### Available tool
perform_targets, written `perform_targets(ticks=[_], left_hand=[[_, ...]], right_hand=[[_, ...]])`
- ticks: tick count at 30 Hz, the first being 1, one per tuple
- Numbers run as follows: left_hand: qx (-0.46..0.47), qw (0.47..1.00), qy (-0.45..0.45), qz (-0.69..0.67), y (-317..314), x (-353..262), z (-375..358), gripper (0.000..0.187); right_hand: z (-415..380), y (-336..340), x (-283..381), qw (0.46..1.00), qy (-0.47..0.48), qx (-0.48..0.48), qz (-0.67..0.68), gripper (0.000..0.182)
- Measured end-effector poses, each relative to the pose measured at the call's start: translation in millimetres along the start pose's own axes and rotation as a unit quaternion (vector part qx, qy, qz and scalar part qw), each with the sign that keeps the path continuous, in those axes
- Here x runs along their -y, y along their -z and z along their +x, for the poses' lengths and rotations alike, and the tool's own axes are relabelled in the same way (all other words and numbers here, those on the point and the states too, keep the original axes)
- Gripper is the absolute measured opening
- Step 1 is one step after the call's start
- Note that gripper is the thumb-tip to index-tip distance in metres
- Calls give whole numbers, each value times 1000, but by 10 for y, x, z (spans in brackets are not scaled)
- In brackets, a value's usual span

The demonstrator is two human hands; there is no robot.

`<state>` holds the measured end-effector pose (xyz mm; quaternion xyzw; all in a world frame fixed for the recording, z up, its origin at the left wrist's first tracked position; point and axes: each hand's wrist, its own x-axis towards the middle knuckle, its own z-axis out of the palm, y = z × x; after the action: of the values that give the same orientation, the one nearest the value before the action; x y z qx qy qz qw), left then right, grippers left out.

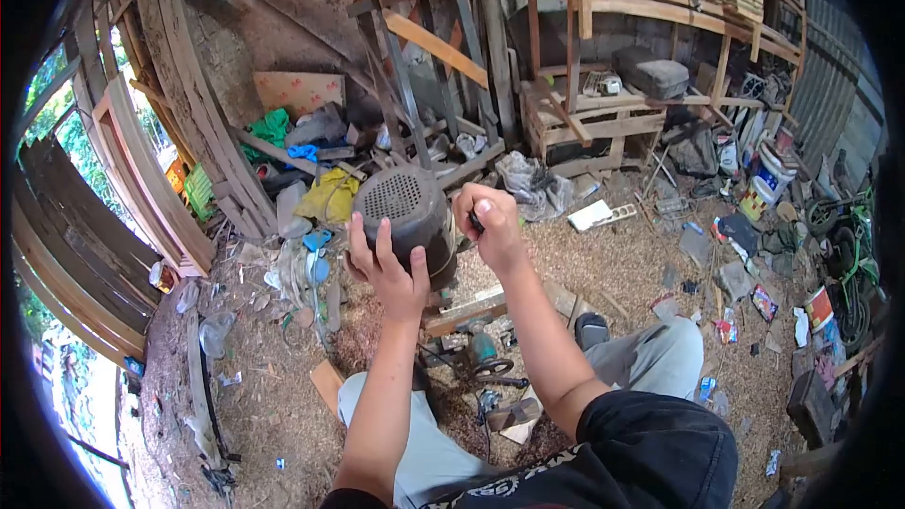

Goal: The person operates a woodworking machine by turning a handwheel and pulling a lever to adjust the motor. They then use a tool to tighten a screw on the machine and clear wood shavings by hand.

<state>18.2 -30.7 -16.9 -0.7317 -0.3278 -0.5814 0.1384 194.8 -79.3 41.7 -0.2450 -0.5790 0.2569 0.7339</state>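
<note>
A dark, round motor-like housing with a perforated round end stands in front of me, tilted so the holes face up toward me. My left hand lies against its near left side, fingers spread and thumb apart. Just right of the housing, my right hand is closed in a fist around a small black thing, of which only a bit shows by the thumb. The rest of that thing is hidden by the fingers, so its kind cannot be made out.
Between my legs lie wood pieces and a greenish machine part. A yellow bag and scrap sit behind the housing. A white power strip lies on the wood shavings, near a wooden bench. A green bicycle stands right.
</note>
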Motion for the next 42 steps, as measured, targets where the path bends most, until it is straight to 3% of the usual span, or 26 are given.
perform_targets(ticks=[8, 12, 14, 18, 21, 22, 24, 30, 32, 33, 36, 42], left_hand=[[28, 999, 17, 27, -55, 83, -56, 71], [55, 998, 23, 35, -37, 67, -56, 77], [49, 998, 20, 40, -42, 71, -67, 77], [57, 995, 21, 75, -84, 143, -109, 79], [59, 995, 23, 74, -114, 153, -106, 75], [62, 995, 16, 70, -117, 168, -105, 74], [71, 994, 9, 86, -119, 228, -122, 74], [66, 997, 22, 23, -74, 125, -76, 69], [39, 999, 12, -10, -37, 149, -70, 66], [62, 998, 24, -5, 16, 128, -58, 65], [54, 997, 40, -33, 88, 155, -58, 57], [107, 993, 25, -50, 362, 247, -81, 51]], right_hand=[[-87, 31, 4, 1000, 27, 12, 0, 60], [-86, 79, 24, 994, 94, 37, -47, 52], [-93, 40, 20, 992, 113, 27, -48, 68], [-168, 39, -85, 992, 125, 14, -25, 62], [-349, -35, -227, 964, 258, -72, 2, 52], [-466, 43, -234, 965, 253, -72, 5, 52], [-630, 258, -204, 963, 222, 147, 32, 50], [-766, 240, -151, 966, 205, 156, 26, 52], [-833, 172, -47, 986, 133, 95, -33, 56], [-849, 161, 11, 985, 136, 101, -38, 56], [-839, 207, 156, 990, -18, 131, -40, 66], [-718, 226, 395, 963, -173, 184, -92, 53]])
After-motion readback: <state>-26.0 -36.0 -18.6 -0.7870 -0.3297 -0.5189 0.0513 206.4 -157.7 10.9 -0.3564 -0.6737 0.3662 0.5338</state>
